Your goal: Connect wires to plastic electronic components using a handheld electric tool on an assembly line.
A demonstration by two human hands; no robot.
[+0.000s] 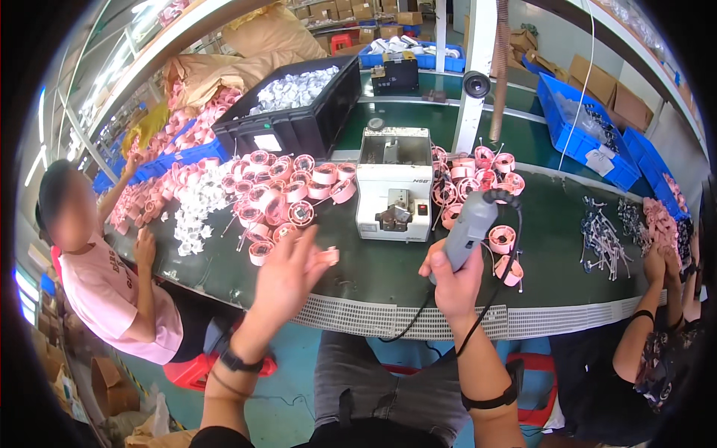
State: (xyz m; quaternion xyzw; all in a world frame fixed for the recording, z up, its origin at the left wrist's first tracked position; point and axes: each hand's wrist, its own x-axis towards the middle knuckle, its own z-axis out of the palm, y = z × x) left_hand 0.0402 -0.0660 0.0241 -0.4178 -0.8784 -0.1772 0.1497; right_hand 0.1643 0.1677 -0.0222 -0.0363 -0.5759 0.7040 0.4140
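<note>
My right hand [457, 280] is wrapped around a grey electric screwdriver [472, 224], tilted, with a black cord at its upper end; its lower end is mostly behind my fingers. My left hand [285, 272] hovers over the table's near edge, fingers spread. Something pale pink is at its thumb tip; whether it is a covering or a small part I cannot tell. Beyond that hand lies a heap of round pink housings [272, 198] with dark centres and wires. More pink housings [502, 239] lie right of the white screw feeder [394, 190], which stands between the two heaps.
White plastic parts [196, 213] lie at the left, before a black crate [299, 123]. A person in a pink shirt [142, 306] sits at left; another person's hands [661, 261] work at right near wired parts [605, 239]. Blue bins [579, 149] stand behind. A post [472, 112] rises behind the feeder.
</note>
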